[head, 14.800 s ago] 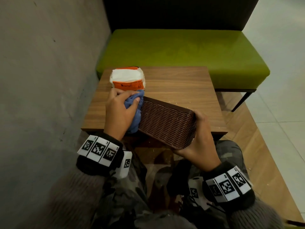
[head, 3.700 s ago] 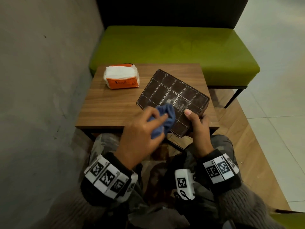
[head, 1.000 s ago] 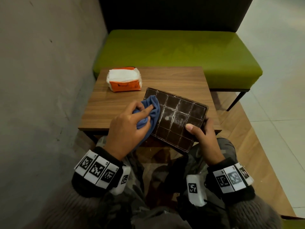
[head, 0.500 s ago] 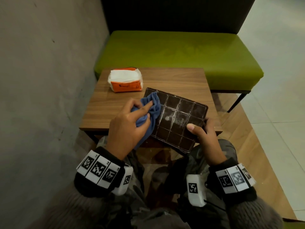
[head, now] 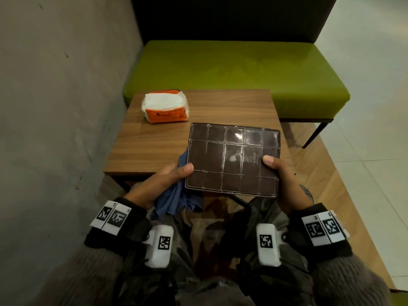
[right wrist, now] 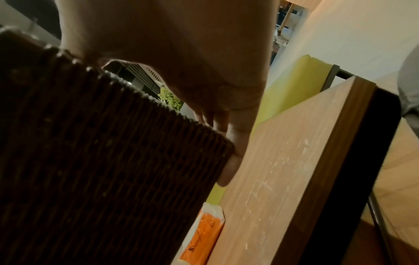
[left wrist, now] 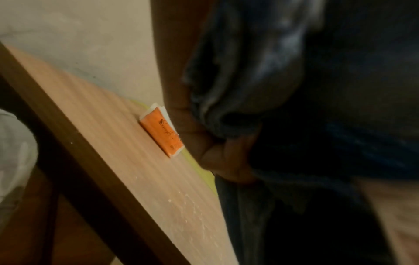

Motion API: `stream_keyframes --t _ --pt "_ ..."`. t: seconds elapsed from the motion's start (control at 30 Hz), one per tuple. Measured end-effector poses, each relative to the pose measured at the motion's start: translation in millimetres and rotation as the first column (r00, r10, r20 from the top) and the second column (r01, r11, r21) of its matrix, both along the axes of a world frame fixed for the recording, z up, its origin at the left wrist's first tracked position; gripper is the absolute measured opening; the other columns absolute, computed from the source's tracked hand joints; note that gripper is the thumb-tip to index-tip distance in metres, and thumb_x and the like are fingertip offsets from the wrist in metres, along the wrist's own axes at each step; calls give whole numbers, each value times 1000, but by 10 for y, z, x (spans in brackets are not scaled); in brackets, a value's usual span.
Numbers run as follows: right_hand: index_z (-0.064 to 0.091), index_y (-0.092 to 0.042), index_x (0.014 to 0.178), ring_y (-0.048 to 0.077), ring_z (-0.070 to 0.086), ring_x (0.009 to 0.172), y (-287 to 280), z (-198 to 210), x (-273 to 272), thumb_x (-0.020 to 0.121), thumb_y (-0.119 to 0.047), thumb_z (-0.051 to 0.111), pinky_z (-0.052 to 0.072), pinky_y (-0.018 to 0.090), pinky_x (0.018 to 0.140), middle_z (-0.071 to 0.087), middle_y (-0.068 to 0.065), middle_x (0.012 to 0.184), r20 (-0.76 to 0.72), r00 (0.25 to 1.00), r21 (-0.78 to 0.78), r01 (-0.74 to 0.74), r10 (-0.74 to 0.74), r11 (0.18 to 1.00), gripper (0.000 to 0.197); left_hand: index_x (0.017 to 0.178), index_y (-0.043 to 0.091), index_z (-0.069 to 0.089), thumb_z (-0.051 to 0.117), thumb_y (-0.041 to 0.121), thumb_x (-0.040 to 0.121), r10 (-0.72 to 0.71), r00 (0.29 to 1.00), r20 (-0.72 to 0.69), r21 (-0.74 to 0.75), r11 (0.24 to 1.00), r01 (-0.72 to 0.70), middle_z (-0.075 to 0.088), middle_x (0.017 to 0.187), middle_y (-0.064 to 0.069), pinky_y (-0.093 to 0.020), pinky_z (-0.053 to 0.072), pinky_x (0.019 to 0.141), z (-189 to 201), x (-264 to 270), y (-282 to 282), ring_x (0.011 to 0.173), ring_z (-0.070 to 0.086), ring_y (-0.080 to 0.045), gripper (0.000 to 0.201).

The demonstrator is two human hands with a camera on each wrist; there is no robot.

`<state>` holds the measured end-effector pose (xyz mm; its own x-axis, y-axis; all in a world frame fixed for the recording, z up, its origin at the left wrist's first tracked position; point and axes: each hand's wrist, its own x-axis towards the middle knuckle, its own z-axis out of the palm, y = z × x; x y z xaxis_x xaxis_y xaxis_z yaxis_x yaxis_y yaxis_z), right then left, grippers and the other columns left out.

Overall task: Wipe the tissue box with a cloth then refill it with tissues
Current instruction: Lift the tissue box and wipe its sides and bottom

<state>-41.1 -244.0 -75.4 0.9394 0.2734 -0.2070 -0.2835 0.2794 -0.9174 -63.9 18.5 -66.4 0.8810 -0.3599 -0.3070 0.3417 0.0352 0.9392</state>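
Tissue box (head: 233, 159) gripped by both hands above table (head: 154, 142) near edge; left hand (head: 164, 181) also clutching cloth (head: 176, 203). Bunched cloth may loosen that grip, dropping it.

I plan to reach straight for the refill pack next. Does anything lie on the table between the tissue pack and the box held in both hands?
Nothing: the head view shows only bare wooden table between the tissue pack and the tissue box.
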Motion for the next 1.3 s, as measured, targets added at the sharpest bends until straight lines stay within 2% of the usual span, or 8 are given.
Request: stream_keyframes --t 0.2,0.43,0.7,0.87,0.93,1.0,1.1,1.3 --pt "65 -31 114 19 65 110 35 154 25 86 -57 49 55 29 82 69 1 117 119 993 -7 16 -15 1000 41 124 12 54 77 39 59 172 983 -67 -159 970 -181 68 115 -11 -26 55 79 -99 32 -113 103 66 -24 74" --pt "24 -22 149 27 51 127 272 -12 -55 55 -60 83 47 50 99 46 11 144 50 984 156 162 -171 974 118 134 7 46 69 43 60 390 910 -144 -248 876 -414 55 131 -20 -42 45 98 -209 79 -417 117 56 -34 85" --pt "40 -11 139 30 61 114 432 -92 22 64 -44 78 56 48 84 58 16 130 -73 951 49 304 -300 951 90 133 25 40 82 44 60 369 930 5 -84 926 -367 56 131 -10 -40 48 96 -179 142 -532 112 61 -24 86" --pt "38 -12 134 26 63 109 272 -164 35 55 -53 71 58 30 70 58 10 127 10 907 -115 419 -420 901 95 130 27 29 71 26 78 739 661 131 -111 673 -731 54 126 -11 -41 53 90 -23 186 -268 104 64 -24 67" --pt "39 -17 133 23 61 112 281 -195 19 54 -56 69 56 38 81 57 6 128 7 917 -152 396 -399 906 93 128 21 32 67 24 85 645 597 477 -86 710 -699 49 129 -3 -33 48 97 94 164 -288 114 56 -15 56" --pt "40 -20 132 22 60 111 337 -187 5 55 -57 68 53 48 91 57 3 125 19 921 -162 387 -390 908 90 124 21 47 60 27 88 308 553 774 104 800 -591 48 128 0 -26 43 100 144 99 -395 120 50 -12 39" --pt "40 -18 132 22 62 110 381 -145 -7 56 -54 68 51 53 93 59 1 121 62 919 -161 394 -390 905 90 124 22 60 52 23 90 -314 426 848 521 639 -566 48 134 -7 -25 50 86 12 1 -437 115 54 -18 34" --pt "39 -17 131 23 62 110 367 -104 -3 55 -56 68 50 55 93 59 0 121 74 915 -214 403 -397 890 91 121 16 62 50 20 88 -217 493 843 505 637 -582 52 122 -8 -36 53 77 -67 -20 -359 102 56 -18 36"
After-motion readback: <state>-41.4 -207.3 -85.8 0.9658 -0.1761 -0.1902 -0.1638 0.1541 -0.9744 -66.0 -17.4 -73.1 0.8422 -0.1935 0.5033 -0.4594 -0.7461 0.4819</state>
